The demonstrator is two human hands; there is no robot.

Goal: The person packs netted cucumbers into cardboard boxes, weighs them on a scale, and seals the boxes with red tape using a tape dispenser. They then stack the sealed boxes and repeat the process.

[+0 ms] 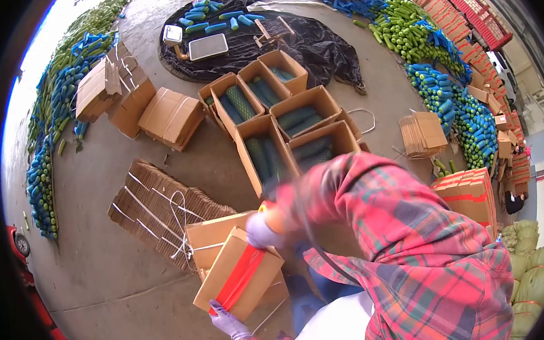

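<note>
A cardboard box [260, 280] is tilted in front of me, a strip of red tape [240, 276] running across its face. My left hand [228, 323], in a purple glove, grips the box's lower edge by the end of the tape. At the opposite edge is my right hand [263, 232], also gloved and smeared by motion. It is closed on what looks like a tape dispenser [263, 207], of which only a blurred orange and dark part shows. Another cardboard box [205, 236] lies just behind the taped one.
Ahead stand several open boxes [264, 130] packed with green vegetables in netting. Flattened cartons [154, 207] tied with white strap lie to the left. Farther off are a black sheet [321, 50] with a scale [208, 46], and vegetable heaps [406, 30] on both sides.
</note>
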